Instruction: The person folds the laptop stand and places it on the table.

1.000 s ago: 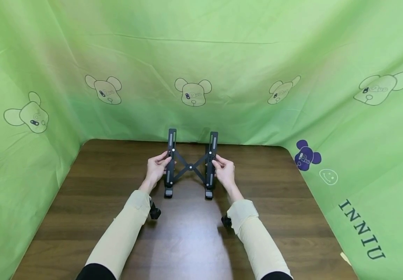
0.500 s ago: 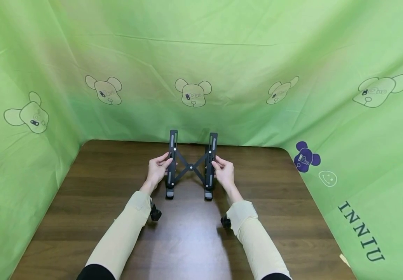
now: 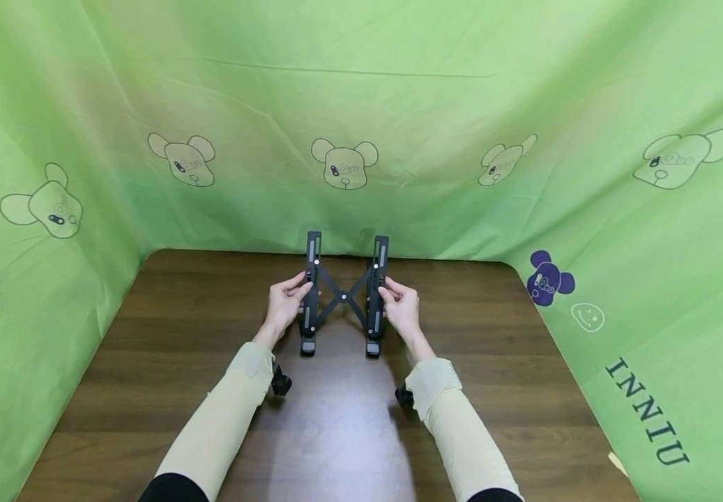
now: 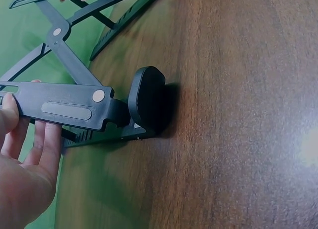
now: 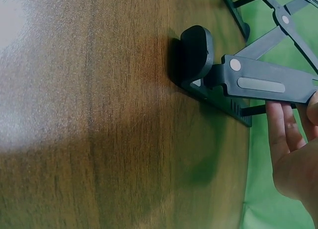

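A black folding laptop stand (image 3: pixel 344 297) stands at the back of the table, its two side arms joined by an X of crossed bars. My left hand (image 3: pixel 284 302) grips the left arm of the stand, thumb on its top face and fingers beneath, as the left wrist view shows. On the other side my right hand (image 3: pixel 401 307) holds the right arm in the same way. Each arm carries a grey pad strip (image 4: pixel 67 111) and ends in an upturned front lip (image 5: pixel 197 51). Slotted base bars show under the arms in both wrist views.
The brown wooden table (image 3: pixel 336 432) reaches to a green curtain (image 3: pixel 261 202) hung along its back and sides. Black wrist cameras sit under both cuffs. A small pale piece (image 3: pixel 618 463) lies at the table's right edge.
The two side arms have come slightly closer together. My left hand has shifted a little to the right with its arm, my right hand very slightly left.
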Action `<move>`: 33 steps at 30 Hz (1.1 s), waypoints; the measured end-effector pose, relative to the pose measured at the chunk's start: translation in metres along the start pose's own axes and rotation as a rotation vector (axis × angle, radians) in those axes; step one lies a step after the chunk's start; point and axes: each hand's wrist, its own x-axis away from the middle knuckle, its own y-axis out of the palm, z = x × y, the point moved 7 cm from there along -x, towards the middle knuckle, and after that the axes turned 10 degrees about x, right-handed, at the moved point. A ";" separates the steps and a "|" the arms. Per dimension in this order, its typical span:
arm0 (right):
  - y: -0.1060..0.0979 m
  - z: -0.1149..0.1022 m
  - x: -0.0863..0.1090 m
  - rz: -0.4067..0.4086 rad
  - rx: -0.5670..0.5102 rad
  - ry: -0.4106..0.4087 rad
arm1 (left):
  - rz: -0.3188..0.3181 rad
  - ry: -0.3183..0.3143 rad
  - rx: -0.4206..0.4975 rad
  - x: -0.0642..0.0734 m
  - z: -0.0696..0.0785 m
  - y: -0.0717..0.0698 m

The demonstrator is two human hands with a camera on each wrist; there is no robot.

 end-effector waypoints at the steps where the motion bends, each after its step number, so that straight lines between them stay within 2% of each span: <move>1: 0.000 0.000 0.000 0.000 0.001 0.000 | 0.001 0.000 -0.001 0.000 0.000 0.000; 17: 0.000 0.000 -0.002 -0.009 -0.011 0.014 | 0.011 0.007 0.018 -0.001 -0.001 0.006; 33: 0.002 0.002 -0.003 -0.008 -0.012 0.009 | 0.002 0.026 -0.013 0.002 -0.004 0.010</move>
